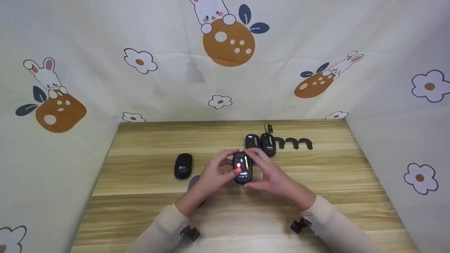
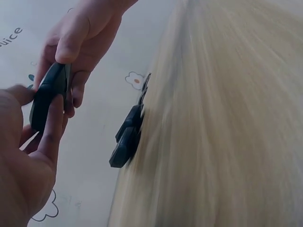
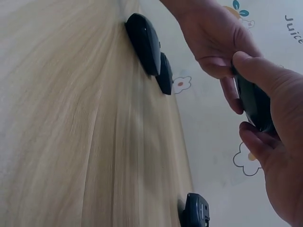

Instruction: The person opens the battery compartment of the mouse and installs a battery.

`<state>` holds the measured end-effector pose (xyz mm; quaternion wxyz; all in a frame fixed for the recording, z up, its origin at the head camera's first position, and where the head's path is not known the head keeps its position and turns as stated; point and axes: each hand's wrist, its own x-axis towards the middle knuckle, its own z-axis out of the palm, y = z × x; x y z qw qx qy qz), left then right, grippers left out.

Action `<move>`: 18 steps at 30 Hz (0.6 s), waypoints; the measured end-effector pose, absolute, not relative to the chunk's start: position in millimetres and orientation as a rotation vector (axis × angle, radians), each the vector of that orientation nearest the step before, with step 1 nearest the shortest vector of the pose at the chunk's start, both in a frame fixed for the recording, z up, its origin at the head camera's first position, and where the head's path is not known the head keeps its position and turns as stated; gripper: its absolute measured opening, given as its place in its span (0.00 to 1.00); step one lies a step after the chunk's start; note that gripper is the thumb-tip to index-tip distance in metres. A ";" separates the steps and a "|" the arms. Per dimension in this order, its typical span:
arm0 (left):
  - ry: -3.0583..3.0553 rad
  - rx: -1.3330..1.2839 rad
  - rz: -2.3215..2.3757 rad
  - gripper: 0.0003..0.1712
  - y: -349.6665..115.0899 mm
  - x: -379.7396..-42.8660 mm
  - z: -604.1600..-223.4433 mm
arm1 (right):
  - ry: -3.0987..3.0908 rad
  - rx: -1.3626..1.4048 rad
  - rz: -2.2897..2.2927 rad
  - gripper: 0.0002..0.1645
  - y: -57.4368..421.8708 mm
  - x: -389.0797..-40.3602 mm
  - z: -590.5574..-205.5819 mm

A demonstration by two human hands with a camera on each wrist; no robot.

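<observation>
Both hands hold a black computer mouse (image 1: 242, 178), raised above the table with its underside up in the head view. A red light (image 1: 238, 165) glows on that underside, beside a slot with a yellow-green battery (image 1: 246, 162). My left hand (image 1: 215, 174) grips the mouse's left side, thumb over the underside. On the other side, my right hand (image 1: 272, 176) pinches it, fingers at the far end and thumb near the close end. The left wrist view shows the mouse (image 2: 43, 101) edge-on between the hands; in the right wrist view its dark shell (image 3: 253, 101) shows.
Behind the hands lie two more overturned mice (image 1: 252, 140) (image 1: 268, 144), loose batteries (image 1: 268, 128) and three curved black covers (image 1: 292, 142). A black mouse (image 1: 183, 166) sits left; a greyish one (image 1: 193, 181) is partly hidden by the left forearm. Patterned cloth (image 1: 168, 91) encloses the wooden table (image 1: 140, 196).
</observation>
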<state>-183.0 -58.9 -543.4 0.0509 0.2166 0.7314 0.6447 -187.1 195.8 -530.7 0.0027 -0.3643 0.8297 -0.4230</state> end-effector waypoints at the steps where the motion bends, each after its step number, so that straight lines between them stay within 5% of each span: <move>1: 2.216 0.671 1.933 0.42 -60.6 -183.2 -542.6 | 2.600 -1.134 -1.334 0.67 196.0 -188.1 -531.0; 7: 2.235 0.774 1.738 0.62 -69.4 -187.6 -541.0 | 2.580 -1.065 -1.383 0.64 195.6 -195.7 -532.0; 18: 2.517 0.824 1.426 0.58 -79.6 -209.5 -537.6 | 2.547 -1.082 -1.299 0.64 190.5 -221.3 -532.3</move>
